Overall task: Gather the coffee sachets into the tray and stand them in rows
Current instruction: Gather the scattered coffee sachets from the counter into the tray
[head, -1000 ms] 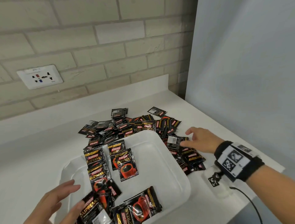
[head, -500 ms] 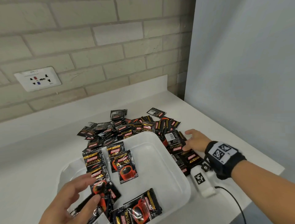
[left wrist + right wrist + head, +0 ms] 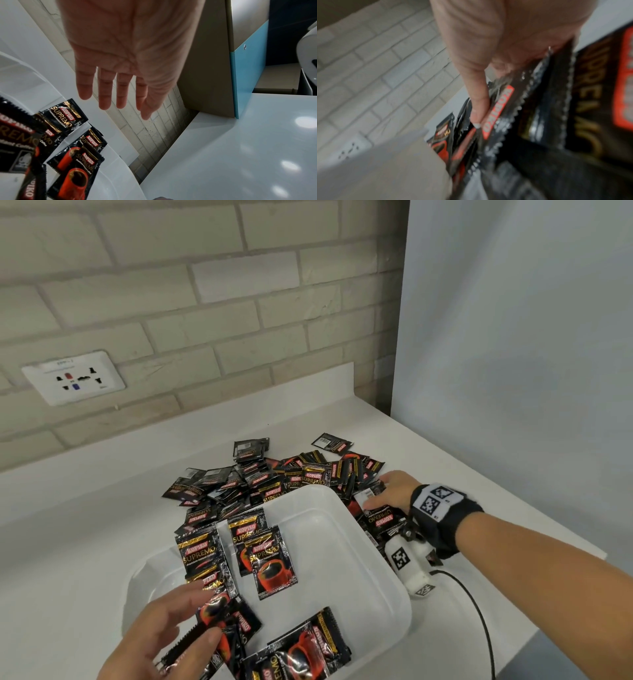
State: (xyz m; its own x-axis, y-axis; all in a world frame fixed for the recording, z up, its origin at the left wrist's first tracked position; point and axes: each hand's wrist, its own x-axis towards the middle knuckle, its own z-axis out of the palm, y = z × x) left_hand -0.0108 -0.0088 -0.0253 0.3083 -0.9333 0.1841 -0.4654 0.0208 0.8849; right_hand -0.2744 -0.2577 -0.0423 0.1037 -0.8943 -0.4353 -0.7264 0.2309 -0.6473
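Note:
A white plastic tray (image 3: 329, 559) sits on the counter with several black-and-red coffee sachets (image 3: 272, 563) lying flat in its left half and near corner. My left hand (image 3: 178, 621) reaches over the near left of the tray with its fingers straight, touching the sachets there. The left wrist view shows that left hand (image 3: 113, 92) spread and holding nothing above the sachets (image 3: 75, 173). A loose pile of sachets (image 3: 274, 477) lies behind and to the right of the tray. My right hand (image 3: 387, 491) is on the pile at the tray's right rim. In the blurred right wrist view its thumb (image 3: 477, 105) clamps a bunch of sachets (image 3: 501, 108).
A brick wall with a white socket plate (image 3: 73, 378) runs behind the counter. A pale panel (image 3: 513, 337) closes the right side. The counter's edge is close on the right front, where a black cable (image 3: 479, 621) trails. Bare counter (image 3: 68, 542) lies left of the tray.
My left hand has moved forward over the tray onto the sachets in it. My right hand has slid left toward the tray rim, taking sachets with it.

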